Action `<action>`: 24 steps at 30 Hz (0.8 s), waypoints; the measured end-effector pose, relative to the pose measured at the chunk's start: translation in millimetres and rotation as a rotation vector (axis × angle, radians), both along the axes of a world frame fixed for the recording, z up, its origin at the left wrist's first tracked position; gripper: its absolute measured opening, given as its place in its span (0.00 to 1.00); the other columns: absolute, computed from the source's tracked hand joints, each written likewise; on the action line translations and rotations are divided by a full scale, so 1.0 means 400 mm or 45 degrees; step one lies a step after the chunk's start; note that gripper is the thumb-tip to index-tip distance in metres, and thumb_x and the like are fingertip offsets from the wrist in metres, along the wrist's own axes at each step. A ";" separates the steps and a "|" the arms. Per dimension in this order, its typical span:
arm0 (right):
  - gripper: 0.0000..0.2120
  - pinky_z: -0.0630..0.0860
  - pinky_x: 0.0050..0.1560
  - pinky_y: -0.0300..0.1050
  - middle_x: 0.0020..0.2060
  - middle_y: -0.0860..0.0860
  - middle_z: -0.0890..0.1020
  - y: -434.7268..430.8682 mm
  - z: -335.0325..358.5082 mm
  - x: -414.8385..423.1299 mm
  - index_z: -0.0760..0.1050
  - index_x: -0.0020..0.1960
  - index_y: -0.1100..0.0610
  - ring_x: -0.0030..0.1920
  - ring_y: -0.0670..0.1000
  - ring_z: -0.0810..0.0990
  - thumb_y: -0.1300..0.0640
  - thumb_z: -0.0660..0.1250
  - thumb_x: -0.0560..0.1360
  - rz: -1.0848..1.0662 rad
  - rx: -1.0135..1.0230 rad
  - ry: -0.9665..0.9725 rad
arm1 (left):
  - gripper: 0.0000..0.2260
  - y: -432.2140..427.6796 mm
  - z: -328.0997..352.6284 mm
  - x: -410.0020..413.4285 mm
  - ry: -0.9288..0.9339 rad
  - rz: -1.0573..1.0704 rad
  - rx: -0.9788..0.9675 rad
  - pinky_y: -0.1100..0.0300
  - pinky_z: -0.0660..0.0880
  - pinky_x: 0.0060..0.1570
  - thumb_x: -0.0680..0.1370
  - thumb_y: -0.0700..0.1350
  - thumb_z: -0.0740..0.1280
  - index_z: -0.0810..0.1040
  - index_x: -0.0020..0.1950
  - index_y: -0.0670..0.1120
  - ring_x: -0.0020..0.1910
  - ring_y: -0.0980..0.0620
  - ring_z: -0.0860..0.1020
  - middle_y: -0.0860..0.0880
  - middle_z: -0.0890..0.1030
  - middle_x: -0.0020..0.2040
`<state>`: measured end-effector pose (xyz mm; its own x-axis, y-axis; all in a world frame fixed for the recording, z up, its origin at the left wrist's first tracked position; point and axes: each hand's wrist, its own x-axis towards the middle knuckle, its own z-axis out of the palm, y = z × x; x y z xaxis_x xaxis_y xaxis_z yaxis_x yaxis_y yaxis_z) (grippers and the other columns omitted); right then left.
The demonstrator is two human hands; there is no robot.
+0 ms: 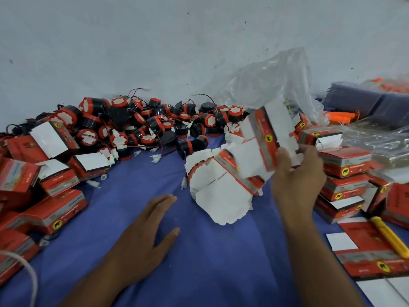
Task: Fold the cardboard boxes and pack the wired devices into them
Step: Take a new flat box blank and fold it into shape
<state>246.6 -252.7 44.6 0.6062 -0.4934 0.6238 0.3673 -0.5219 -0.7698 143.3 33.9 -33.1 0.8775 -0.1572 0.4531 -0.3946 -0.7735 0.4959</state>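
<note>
Right hand (296,173) grip clamped on unfolded cardboard box (261,138), box raised, tilted. Stack of flat boxes (217,185) just below and left of grip, lying on blue surface (210,262). Left hand (148,233) flat on surface, fingers straight, holding nothing. Wired devices (143,125) heaped beyond, well left of grip.

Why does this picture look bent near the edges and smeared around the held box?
Head view: the wide-angle lens seems to bow the seam between grey wall and blue cloth; head view: the red-and-white cardboard box in the right hand is motion-smeared, while the left hand and the black-and-red round wired devices look crisper; head view: light is soft, shadows faint.
</note>
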 end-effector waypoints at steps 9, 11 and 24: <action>0.09 0.78 0.59 0.46 0.57 0.52 0.83 0.197 -0.055 -0.100 0.80 0.49 0.58 0.59 0.51 0.81 0.70 0.68 0.75 1.056 -0.523 -0.269 | 0.41 -0.005 0.064 0.013 0.173 -0.194 -1.388 0.51 0.81 0.51 0.58 0.70 0.78 0.69 0.69 0.68 0.58 0.46 0.82 0.50 0.78 0.67; 0.09 0.74 0.64 0.48 0.66 0.53 0.77 0.224 -0.082 -0.113 0.80 0.52 0.61 0.67 0.51 0.76 0.70 0.71 0.73 1.329 -0.655 -0.039 | 0.36 0.003 0.078 0.014 0.215 -0.231 -1.576 0.52 0.82 0.45 0.61 0.65 0.79 0.72 0.68 0.68 0.55 0.47 0.83 0.48 0.81 0.63; 0.45 0.63 0.76 0.50 0.76 0.30 0.54 0.224 -0.099 -0.111 0.51 0.79 0.38 0.76 0.36 0.55 0.30 0.70 0.70 1.432 -0.710 0.457 | 0.41 -0.024 0.122 -0.029 0.756 -0.588 -1.926 0.38 0.76 0.59 0.58 0.56 0.84 0.78 0.66 0.42 0.65 0.32 0.75 0.35 0.76 0.66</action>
<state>202.1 -163.3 5.2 0.6895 0.6607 0.2968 0.6296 -0.3443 -0.6965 131.7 24.3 15.8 0.9777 -0.1961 0.0746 0.0642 0.6183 0.7834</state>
